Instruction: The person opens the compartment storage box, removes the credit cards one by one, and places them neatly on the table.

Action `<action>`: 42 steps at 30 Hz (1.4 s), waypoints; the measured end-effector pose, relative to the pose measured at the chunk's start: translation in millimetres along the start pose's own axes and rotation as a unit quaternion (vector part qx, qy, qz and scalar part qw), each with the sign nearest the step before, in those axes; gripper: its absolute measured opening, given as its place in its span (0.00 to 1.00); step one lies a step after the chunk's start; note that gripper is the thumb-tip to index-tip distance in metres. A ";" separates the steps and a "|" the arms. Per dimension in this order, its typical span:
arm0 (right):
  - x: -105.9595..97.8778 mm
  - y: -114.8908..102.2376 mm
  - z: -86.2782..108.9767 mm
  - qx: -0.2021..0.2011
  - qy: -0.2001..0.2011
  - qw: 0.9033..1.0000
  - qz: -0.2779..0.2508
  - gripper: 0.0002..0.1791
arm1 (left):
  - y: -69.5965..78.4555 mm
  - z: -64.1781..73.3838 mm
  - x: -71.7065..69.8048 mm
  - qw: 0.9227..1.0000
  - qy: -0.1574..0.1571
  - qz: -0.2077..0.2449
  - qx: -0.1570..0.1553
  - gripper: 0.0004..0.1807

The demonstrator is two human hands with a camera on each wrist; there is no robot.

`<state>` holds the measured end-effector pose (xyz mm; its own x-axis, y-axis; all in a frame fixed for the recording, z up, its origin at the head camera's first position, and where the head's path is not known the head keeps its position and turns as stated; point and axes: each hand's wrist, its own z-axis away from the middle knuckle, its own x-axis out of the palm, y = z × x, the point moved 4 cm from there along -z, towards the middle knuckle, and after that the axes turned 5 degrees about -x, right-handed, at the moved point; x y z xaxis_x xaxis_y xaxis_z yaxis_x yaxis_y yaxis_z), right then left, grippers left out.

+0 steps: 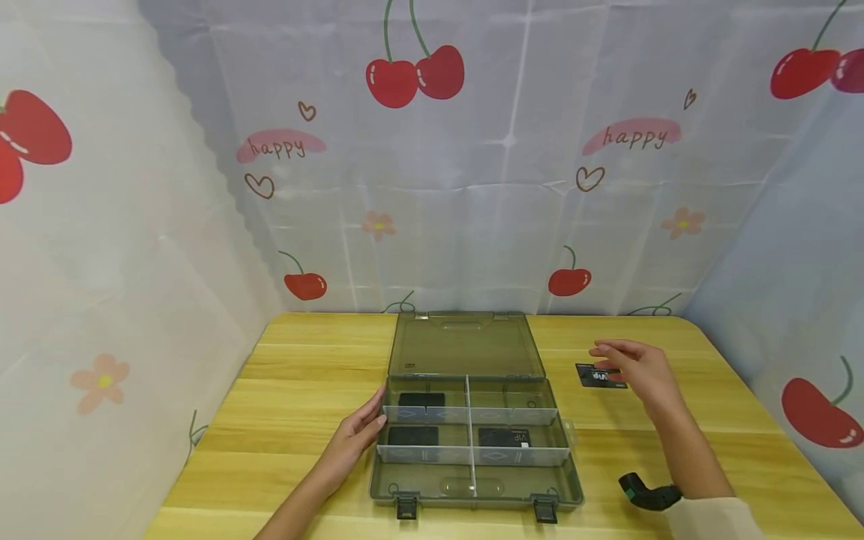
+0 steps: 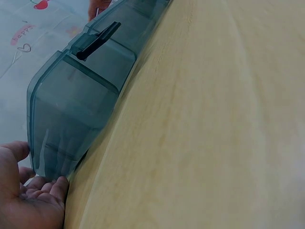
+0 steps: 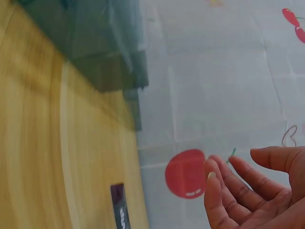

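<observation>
An olive, see-through plastic compartment box (image 1: 518, 486) lies on the table with its lid (image 1: 466, 349) folded back. My left hand (image 1: 354, 431) holds its left side wall, thumb at the rim and fingers lower down, as the left wrist view shows. Black cards lie in three compartments: a back-left card (image 1: 421, 400), a middle-left card (image 1: 413, 436) and a middle-right VIP card (image 1: 502, 437). My right hand (image 1: 641, 375) is raised above the table with loosely bent fingers and nothing in them. Behind its fingertips, another black VIP card (image 1: 594, 376) lies on the wood.
White dividers (image 1: 471, 427) split the box into several compartments. Two dark latches (image 1: 407, 506) hang at its front edge. A black curved object (image 1: 644, 495) shows by the right wrist. Cherry-printed cloth (image 1: 466, 187) surrounds the wooden table (image 1: 297, 390) at the back and sides.
</observation>
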<state>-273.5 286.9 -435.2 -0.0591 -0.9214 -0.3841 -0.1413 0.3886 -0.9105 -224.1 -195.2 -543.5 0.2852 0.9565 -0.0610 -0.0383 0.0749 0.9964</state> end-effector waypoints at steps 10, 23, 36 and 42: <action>22.3 -13.3 4.1 -0.001 -0.064 0.995 -0.075 0.31 | 0.3 -0.7 0.5 1.000 0.000 0.000 -0.002 0.34; 44.0 -29.1 7.8 -0.006 -0.091 0.993 -0.076 0.28 | 0.6 0.2 -2.6 1.000 0.010 -0.012 0.002 0.33; 53.2 -52.0 17.8 -0.018 -0.113 0.991 -0.075 0.26 | -2.2 -0.4 -3.3 1.000 0.010 -0.002 0.008 0.33; 53.2 -51.1 24.5 -0.004 -0.123 0.990 -0.073 0.26 | -1.2 -0.5 0.2 1.000 0.012 0.006 -0.003 0.32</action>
<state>-245.2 218.1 -412.9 0.2040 -0.9394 -0.2755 -0.1389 0.2508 -0.9580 -224.5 -194.9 -544.7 0.2619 0.9638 -0.0498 -0.0478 0.0645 0.9968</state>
